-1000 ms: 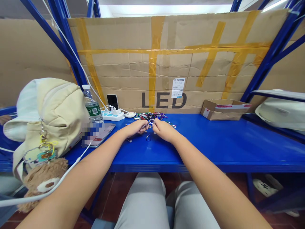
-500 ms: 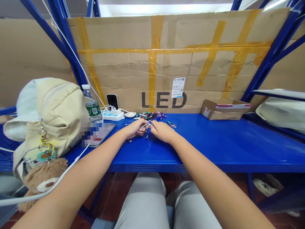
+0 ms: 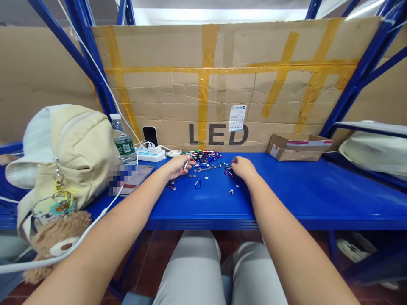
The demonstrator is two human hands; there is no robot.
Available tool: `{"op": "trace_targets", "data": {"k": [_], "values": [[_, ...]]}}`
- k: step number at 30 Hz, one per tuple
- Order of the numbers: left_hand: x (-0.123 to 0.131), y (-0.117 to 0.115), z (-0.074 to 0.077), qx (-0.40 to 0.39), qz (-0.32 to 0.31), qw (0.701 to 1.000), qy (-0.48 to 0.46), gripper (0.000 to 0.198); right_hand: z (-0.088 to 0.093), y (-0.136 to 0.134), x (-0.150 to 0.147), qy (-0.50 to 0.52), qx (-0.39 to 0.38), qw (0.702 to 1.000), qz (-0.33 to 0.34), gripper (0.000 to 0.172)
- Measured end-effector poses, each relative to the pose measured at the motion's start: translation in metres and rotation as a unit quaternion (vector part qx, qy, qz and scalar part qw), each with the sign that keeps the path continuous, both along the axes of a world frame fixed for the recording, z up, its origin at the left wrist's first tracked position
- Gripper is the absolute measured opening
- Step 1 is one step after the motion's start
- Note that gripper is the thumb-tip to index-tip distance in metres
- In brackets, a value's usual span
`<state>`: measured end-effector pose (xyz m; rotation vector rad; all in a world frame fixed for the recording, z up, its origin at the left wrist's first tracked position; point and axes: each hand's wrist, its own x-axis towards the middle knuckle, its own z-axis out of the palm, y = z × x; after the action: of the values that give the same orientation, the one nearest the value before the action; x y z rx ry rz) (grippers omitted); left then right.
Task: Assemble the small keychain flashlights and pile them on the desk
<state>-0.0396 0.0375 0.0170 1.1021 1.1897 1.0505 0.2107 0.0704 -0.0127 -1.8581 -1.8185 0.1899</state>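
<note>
My left hand (image 3: 178, 167) is closed around a slim silver tube (image 3: 187, 163), with a bit of red showing by the fingers. Over to the right, my right hand (image 3: 243, 167) has its fingers bent down at a few small clip-like metal pieces (image 3: 228, 172); what is in its fingertips is hidden. Behind and between the hands lies a pile of coloured metal tubes and clips (image 3: 206, 157). Several small round silver discs (image 3: 200, 170) lie in front of it. Nearer me are a blue carabiner (image 3: 198, 184) and a small silver piece (image 3: 231, 192).
A blue table (image 3: 292, 190) carries an open cardboard box (image 3: 299, 148) at the back right. On the left are a cream backpack (image 3: 82, 144), a water bottle (image 3: 124, 142), a tablet-like device (image 3: 138, 178) and a white power strip (image 3: 151, 154). A cardboard sheet (image 3: 171, 97) stands behind.
My hands were together over the middle of the table and have parted. The right moved right to the small clips; the left went slightly left, keeping the silver tube. Discs between them are uncovered.
</note>
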Motion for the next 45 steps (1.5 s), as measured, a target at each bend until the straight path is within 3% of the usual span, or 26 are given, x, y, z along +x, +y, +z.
{"op": "trace_targets", "data": {"k": [6, 9, 16, 19, 22, 24, 27, 33, 38, 42, 45], "values": [[0.003, 0.037, 0.012, -0.017, 0.033, 0.997, 0.067, 0.012, -0.005, 0.008, -0.002, -0.072, -0.037, 0.996, 0.026, 0.034], [0.013, 0.063, 0.017, 0.026, 0.085, 0.988, 0.129, 0.010, -0.004, 0.008, -0.001, -0.076, -0.044, 0.996, 0.027, 0.031], [0.041, 0.094, 0.004, 0.110, 0.120, 0.946, 0.280, 0.033, -0.005, 0.004, 0.000, -0.070, -0.034, 0.997, 0.021, 0.031], [0.055, 0.095, -0.004, 0.172, 0.092, 0.911, 0.363, 0.029, -0.007, 0.003, 0.002, -0.055, -0.031, 0.998, 0.017, 0.027], [0.074, 0.096, -0.012, 0.215, 0.016, 0.868, 0.447, 0.012, -0.009, 0.003, 0.004, -0.036, -0.020, 0.999, 0.016, 0.024], [0.087, 0.096, -0.016, 0.235, -0.026, 0.807, 0.541, 0.014, -0.011, 0.003, 0.005, -0.015, -0.017, 1.000, 0.019, 0.024], [0.099, 0.097, -0.017, 0.239, -0.027, 0.727, 0.643, 0.022, -0.012, 0.002, 0.007, 0.043, -0.010, 0.999, 0.009, 0.025], [0.097, 0.101, -0.008, 0.229, -0.015, 0.717, 0.659, 0.027, -0.014, -0.001, 0.009, 0.136, 0.018, 0.990, -0.028, 0.024], [0.087, 0.095, 0.008, 0.244, -0.029, 0.713, 0.657, 0.026, -0.017, -0.001, 0.009, 0.157, 0.031, 0.987, -0.024, 0.024], [0.068, 0.072, 0.018, 0.280, -0.051, 0.716, 0.638, 0.028, -0.017, 0.001, 0.009, 0.160, 0.022, 0.987, -0.019, 0.021], [0.042, 0.047, 0.016, 0.312, -0.076, 0.710, 0.627, 0.028, -0.015, 0.003, 0.009, 0.182, 0.023, 0.983, -0.008, 0.020]]}}
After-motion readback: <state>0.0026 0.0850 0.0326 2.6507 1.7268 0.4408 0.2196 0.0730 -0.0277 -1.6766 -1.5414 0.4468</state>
